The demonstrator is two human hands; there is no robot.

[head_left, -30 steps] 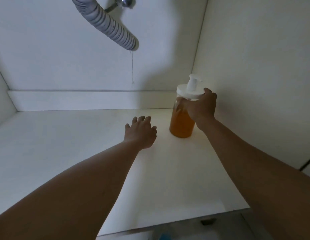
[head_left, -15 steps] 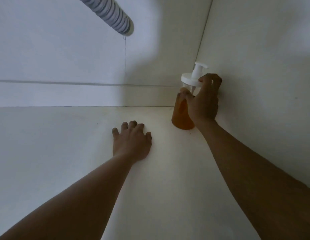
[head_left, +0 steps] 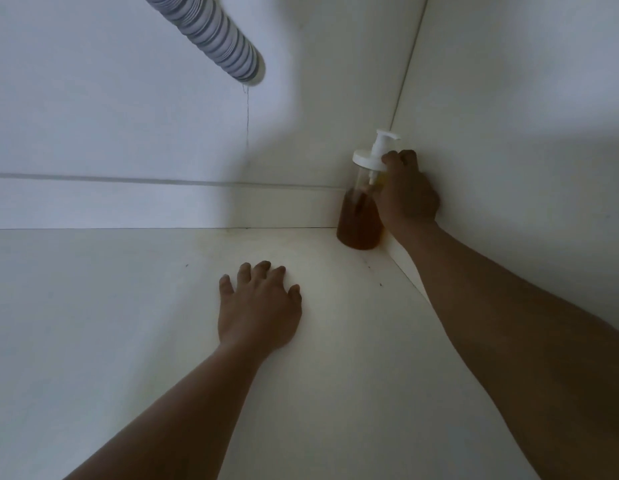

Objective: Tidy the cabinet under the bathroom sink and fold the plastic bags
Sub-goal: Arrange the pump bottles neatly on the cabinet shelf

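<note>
Two bare hands reach into the cabinet, and each seems to have its own job. At the right of the frame the right hand [head_left: 406, 192] is closed around the upper part of a pump bottle [head_left: 361, 202], fingers curled at the white collar just under the pump head, holding it upright in the far right corner where the back wall [head_left: 128, 116] meets the side wall [head_left: 526, 133]. I take it the bottle is being tucked there so the middle of the cabinet floor [head_left: 93, 323] is kept free; the base looks to be resting on the floor, right beside both walls. In the lower centre the left hand [head_left: 259, 310] lies flat, palm down, fingers spread and holding nothing, most likely a prop for someone leaning far in.

Seen closely, the bottle is clear plastic, filled roughly two thirds with an amber-brown liquid, topped by a wide white cap and a white pump whose spout points right. A dip tube shows faintly inside.

Overhead, in the upper left of the frame, a grey ribbed drain hose [head_left: 214, 36] slants down, with a thin thread dangling from its end. No plastic bags are in view.
</note>
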